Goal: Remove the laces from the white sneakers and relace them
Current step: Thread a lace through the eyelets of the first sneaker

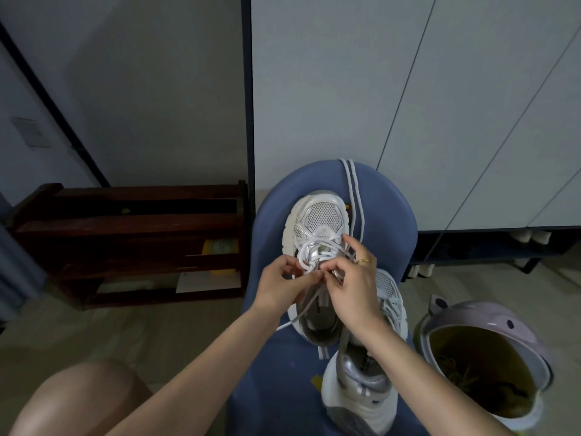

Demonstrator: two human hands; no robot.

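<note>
At the far left a dark wooden shoe rack (pixel 132 240) stands against the wall, well apart from the work. Right of it a blue padded seat (pixel 270 357) carries both shoes. The left hand (pixel 279 287) sits at the left edge of the farther white-and-silver mesh sneaker (pixel 317 221), its fingers curled in to pinch the white lace (pixel 309 247) near the eyelets. That lace crosses the lower rows, and one end trails off toward the near left, so I judge this shoe is part-way through lacing. The right hand (pixel 355 287), wearing a gold ring (pixel 364 261), pinches the same lace just beside the left fingertips, over the tongue. To do this step well, hold the eyelet flap steady with one hand, feed the lace tip straight through with the other, then draw both sides even so no crossing twists. A second loose white lace (pixel 353 196) lies along the seat to the right of the toe. The nearer white-and-silver sneaker (pixel 358 382) lies near right, seemingly unlaced. Farthest right, a lilac plastic bin (pixel 484 357) stands on the floor.
</note>
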